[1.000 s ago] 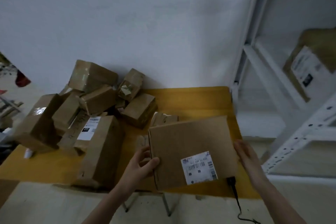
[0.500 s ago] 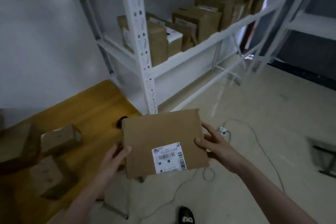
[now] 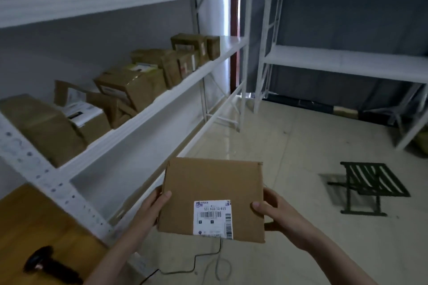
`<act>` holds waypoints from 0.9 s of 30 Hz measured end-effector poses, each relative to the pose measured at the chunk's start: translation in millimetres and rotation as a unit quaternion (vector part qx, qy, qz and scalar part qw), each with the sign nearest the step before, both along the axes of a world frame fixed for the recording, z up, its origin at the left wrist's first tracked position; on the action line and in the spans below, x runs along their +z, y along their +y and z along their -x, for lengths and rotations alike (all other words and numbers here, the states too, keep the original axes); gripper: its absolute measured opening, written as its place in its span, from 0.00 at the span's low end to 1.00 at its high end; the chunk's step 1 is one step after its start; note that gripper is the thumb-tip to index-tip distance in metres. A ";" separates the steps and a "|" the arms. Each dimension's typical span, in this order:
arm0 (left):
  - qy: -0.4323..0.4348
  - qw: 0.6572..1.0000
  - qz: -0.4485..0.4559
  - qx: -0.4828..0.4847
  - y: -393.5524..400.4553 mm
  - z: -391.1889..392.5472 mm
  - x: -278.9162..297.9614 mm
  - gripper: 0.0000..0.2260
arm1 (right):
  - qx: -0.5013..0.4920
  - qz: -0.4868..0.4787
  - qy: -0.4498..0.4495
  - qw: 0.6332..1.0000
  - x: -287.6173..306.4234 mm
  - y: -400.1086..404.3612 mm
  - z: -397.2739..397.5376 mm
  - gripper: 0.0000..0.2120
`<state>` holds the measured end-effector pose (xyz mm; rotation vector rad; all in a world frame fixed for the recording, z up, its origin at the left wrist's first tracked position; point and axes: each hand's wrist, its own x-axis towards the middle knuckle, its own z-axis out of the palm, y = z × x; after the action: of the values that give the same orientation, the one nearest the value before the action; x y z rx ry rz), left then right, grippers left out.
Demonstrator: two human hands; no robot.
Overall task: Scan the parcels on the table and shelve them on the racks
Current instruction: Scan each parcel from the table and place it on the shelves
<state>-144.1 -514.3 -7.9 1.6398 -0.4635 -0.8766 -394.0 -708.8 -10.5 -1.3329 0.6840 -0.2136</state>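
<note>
Beside the rack (image 3: 129, 122), both hands (image 3: 152, 210) grip a parcel (image 3: 213, 185) whose label (image 3: 213, 218) reads 502 602 12-815.

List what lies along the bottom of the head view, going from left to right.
Black scanner on the yellow table → left hand → flat cardboard parcel with its white label → right hand → dark folding stool on the floor.
</note>
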 end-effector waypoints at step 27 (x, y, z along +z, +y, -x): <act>-0.079 0.988 0.058 -0.122 -568.8 -152.8 54.4 0.15 | -0.132 0.112 -0.003 0.985 62.6 -507.5 -125.4 0.40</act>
<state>8.8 -1083.1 46.5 1.5715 -0.8250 -0.8851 -268.6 -1216.3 52.2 -1.4513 0.8515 -0.5206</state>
